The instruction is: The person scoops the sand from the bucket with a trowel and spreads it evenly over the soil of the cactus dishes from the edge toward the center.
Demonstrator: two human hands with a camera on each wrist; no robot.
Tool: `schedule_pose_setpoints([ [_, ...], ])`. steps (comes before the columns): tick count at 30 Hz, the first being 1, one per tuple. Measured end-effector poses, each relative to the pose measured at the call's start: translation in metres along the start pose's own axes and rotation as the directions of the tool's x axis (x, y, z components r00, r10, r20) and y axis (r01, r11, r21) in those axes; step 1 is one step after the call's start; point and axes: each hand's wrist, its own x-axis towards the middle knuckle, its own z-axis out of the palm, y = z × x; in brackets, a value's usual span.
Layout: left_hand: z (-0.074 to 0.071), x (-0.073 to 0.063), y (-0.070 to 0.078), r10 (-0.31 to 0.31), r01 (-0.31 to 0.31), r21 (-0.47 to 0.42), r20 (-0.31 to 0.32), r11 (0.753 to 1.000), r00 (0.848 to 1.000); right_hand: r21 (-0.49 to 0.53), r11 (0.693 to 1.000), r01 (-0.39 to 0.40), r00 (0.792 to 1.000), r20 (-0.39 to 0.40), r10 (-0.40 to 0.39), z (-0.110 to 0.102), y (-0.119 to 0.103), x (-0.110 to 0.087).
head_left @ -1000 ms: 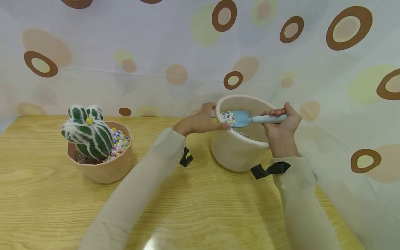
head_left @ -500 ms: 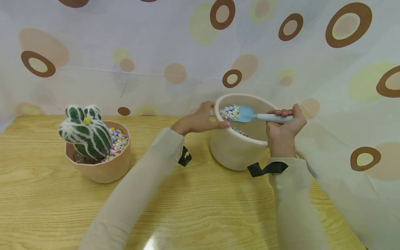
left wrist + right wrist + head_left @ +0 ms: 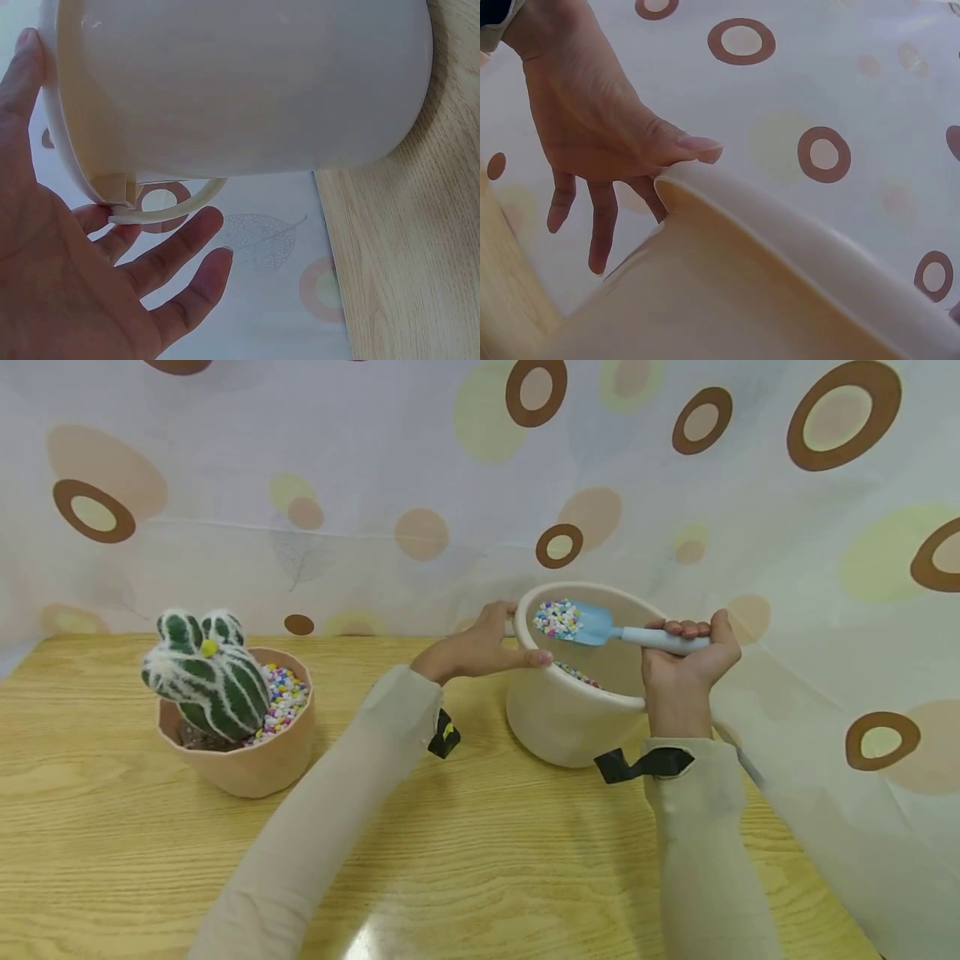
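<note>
A cream bucket [image 3: 573, 718] with a side handle [image 3: 176, 214] stands on the wooden table. My left hand [image 3: 483, 647] pinches its rim at the left, thumb on the near side and fingers by the handle; the right wrist view also shows this left hand [image 3: 600, 112]. My right hand [image 3: 686, 672] grips the pale handle of a small light blue trowel [image 3: 596, 625], palm up. Its blade hovers over the bucket's mouth, heaped with colourful granules [image 3: 558, 619]. More granules [image 3: 576, 675] show inside the bucket, mostly hidden by the near wall.
At the left, a peach pot [image 3: 247, 772] holds a green and white toy cactus [image 3: 217, 685], with colourful granules [image 3: 285, 702] on its right side. A patterned curtain [image 3: 360, 443] hangs close behind the bucket and along the right edge of the table [image 3: 480, 860].
My right hand has raised the trowel inside the bucket's mouth and shifted slightly right; more of the granules on its blade now show. My left hand stays on the rim.
</note>
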Motion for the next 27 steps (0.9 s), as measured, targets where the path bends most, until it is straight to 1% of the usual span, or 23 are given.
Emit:
schedule_pose_setpoints([
  [5, 0.001, -0.001, -0.003, -0.005, 0.005, -0.013, -0.002, 1.000, 1.000, 0.040, 0.999, -0.019, 1.000, -0.014, 0.019, -0.001, 0.001, 0.000],
  [9, 0.003, -0.003, -0.004, -0.001, 0.001, -0.023, -0.011, 1.000, 1.000, 0.054, 0.998, -0.026, 0.999, -0.025, 0.027, -0.004, 0.001, 0.000],
  [14, 0.003, -0.002, -0.007, 0.012, -0.013, -0.022, -0.022, 1.000, 1.000, 0.066, 0.997, -0.028, 0.999, -0.030, 0.030, -0.006, 0.001, 0.001],
  [21, 0.001, -0.003, -0.009, 0.035, -0.036, -0.035, -0.044, 0.999, 0.998, 0.098, 0.994, -0.046, 0.999, -0.023, 0.048, -0.003, 0.004, 0.001],
  [24, 0.001, -0.002, -0.010, 0.064, -0.066, -0.037, -0.054, 0.997, 0.996, 0.093, 0.994, -0.050, 0.998, -0.021, 0.053, -0.002, 0.004, 0.001],
  [27, 0.001, 0.002, -0.011, 0.129, -0.130, -0.005, -0.071, 0.992, 0.989, 0.087, 0.995, -0.052, 0.998, -0.018, 0.054, -0.002, 0.002, 0.002],
])
